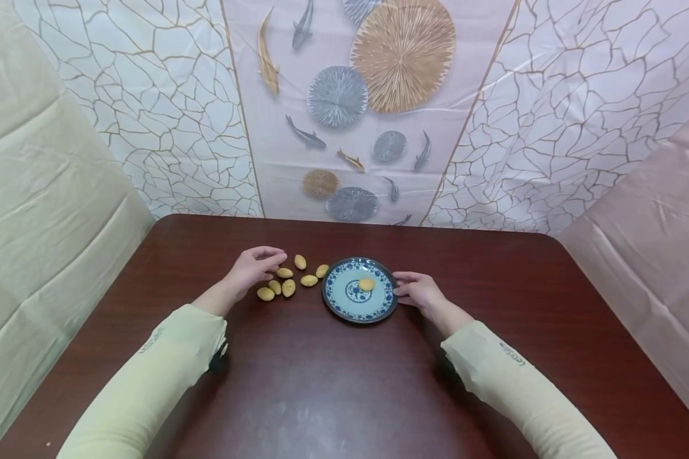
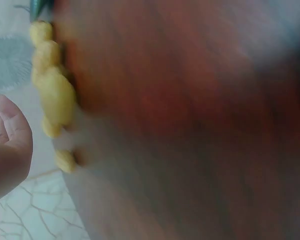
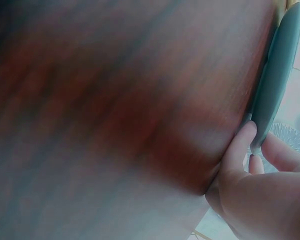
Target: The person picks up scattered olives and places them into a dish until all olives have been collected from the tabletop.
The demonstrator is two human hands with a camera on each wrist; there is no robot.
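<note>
A round plate [image 1: 353, 307] with a blue floral rim stands on the dark table. One small yellow oval, like a small potato [image 1: 366, 284], lies on it. My right hand [image 1: 422, 293] pinches the plate's right edge between thumb and fingers; the right wrist view shows the plate [image 3: 280, 70] edge-on, with the hand [image 3: 262, 185] at its rim. Left of the plate lie several more yellow ovals [image 1: 309, 280]. Over their left side hovers my left hand [image 1: 255, 266], fingers loosely bent, nothing visible in them. The left wrist view catches that hand [image 2: 10, 145] only partly, beside blurred yellow ovals [image 2: 57, 97].
The dark reddish-brown table [image 1: 316, 382] ends at the back against a patterned cloth [image 1: 350, 166]. Pale cloth walls [image 1: 51, 166] rise at both sides. One yellow oval [image 1: 322, 271] lies close against the plate's left rim.
</note>
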